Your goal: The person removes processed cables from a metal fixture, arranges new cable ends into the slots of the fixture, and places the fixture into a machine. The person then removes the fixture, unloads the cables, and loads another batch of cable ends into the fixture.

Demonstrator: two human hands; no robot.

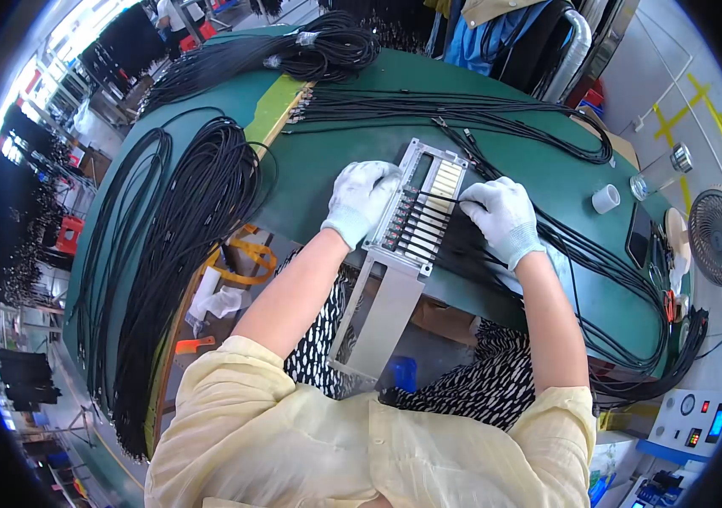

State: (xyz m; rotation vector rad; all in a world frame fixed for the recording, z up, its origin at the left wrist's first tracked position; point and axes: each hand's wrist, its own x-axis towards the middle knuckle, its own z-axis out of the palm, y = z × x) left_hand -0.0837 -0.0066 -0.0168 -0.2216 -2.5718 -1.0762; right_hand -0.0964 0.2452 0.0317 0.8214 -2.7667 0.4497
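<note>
A metal fixture [388,317] with a row of slots extends over the near edge of the green table. Several black cables lie side by side in its lower slots, while the upper slots show pale strips. My left hand [363,196], in a white glove, rests against the fixture's left side with its fingers bent together; what they hold, if anything, is hidden. My right hand [499,213], also gloved, pinches a black cable [439,196] just right of the fixture. That cable runs left across the slots.
Long black cable bundles [200,182] lie on the green table [310,165] at left, with more at the back and right. At right are a white cup [605,199], a glass jar [661,172], a phone [639,234] and a fan [716,235].
</note>
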